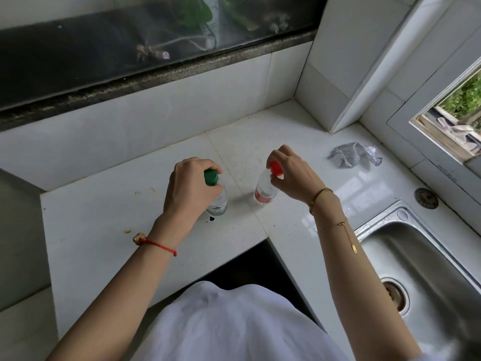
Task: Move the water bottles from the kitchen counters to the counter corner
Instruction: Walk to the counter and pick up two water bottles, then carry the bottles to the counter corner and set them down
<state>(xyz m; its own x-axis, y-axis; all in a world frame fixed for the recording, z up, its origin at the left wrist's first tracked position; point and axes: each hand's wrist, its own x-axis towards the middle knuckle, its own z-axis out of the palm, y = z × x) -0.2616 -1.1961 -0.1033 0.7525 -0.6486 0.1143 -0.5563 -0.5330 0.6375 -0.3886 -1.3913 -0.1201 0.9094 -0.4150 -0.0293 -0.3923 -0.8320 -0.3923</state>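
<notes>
Two clear water bottles stand upright on the white counter [109, 204], near its inner corner. The green-capped bottle [218, 204] carries a green label, and my left hand [190, 188] grips it from above around the neck and cap. To its right stands the red-capped bottle [264, 191] with a red label. My right hand [294, 173] holds that one at the cap with fingertips. The two bottles are apart by about a hand's width.
A crumpled grey cloth [354, 155] lies on the counter at the right. A steel sink [421, 269] fills the lower right, with a round dark cover [425, 198] behind it. Tiled walls and a dark window sill [156, 76] bound the counter at the back.
</notes>
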